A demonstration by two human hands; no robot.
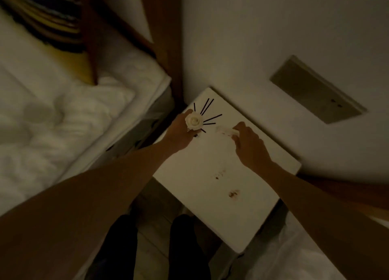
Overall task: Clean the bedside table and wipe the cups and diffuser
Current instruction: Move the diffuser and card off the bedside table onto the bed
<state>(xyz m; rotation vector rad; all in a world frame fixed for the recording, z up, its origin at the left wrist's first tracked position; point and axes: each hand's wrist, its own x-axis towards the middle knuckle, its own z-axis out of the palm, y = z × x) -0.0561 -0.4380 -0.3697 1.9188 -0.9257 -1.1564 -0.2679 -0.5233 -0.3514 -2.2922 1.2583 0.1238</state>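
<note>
The white bedside table (242,206) stands in the corner between the bed and the wall. Brown stains (233,193) mark its near half. My left hand (181,134) grips the reed diffuser (194,121), a white flower-shaped top with several black sticks fanning toward the wall, over the table's far left corner. To its right, my right hand (249,142) pinches a white cloth or wipe (226,130) against the tabletop. The diffuser's bottle is hidden by my fingers. No cups are in view.
A bed with white bedding (63,115) and a striped pillow (48,10) lies to the left. A wooden headboard post (166,37) rises behind the table. A wall socket plate (315,90) sits on the right wall. My dark-trousered legs (153,250) stand before the table.
</note>
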